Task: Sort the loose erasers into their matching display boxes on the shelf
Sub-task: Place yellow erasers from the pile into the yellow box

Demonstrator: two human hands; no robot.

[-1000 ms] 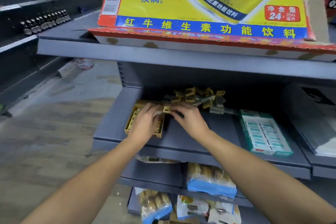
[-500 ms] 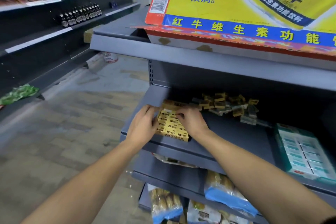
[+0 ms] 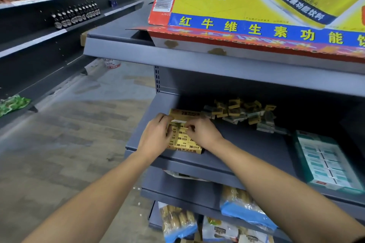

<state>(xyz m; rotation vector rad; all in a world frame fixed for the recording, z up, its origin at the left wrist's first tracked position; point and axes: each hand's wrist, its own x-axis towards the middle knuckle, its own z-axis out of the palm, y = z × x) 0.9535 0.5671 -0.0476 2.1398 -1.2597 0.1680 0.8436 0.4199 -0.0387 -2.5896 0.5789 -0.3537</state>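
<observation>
A yellow display box (image 3: 185, 145) of 2B erasers sits at the left front of the grey shelf (image 3: 246, 144). My left hand (image 3: 156, 136) lies on its left side, fingers curled over the top rows. My right hand (image 3: 203, 132) is at the box's upper right, fingertips pinching a small yellow eraser (image 3: 183, 128) down among the rows. A heap of loose yellow and grey-green erasers (image 3: 241, 113) lies behind, toward the shelf's back. A green-and-white display box (image 3: 325, 162), filled with erasers, stands at the right.
A large yellow drink carton (image 3: 256, 6) rests on the shelf above, overhanging the work area. Bagged snacks (image 3: 243, 209) fill the lower shelves. Dark shelving with small bottles (image 3: 77, 15) lines the aisle at left, beside an open tiled floor.
The view has shifted left and closer. My right hand came from the back edge of the yellow box to its upper rows; my left hand stays on the box's left side.
</observation>
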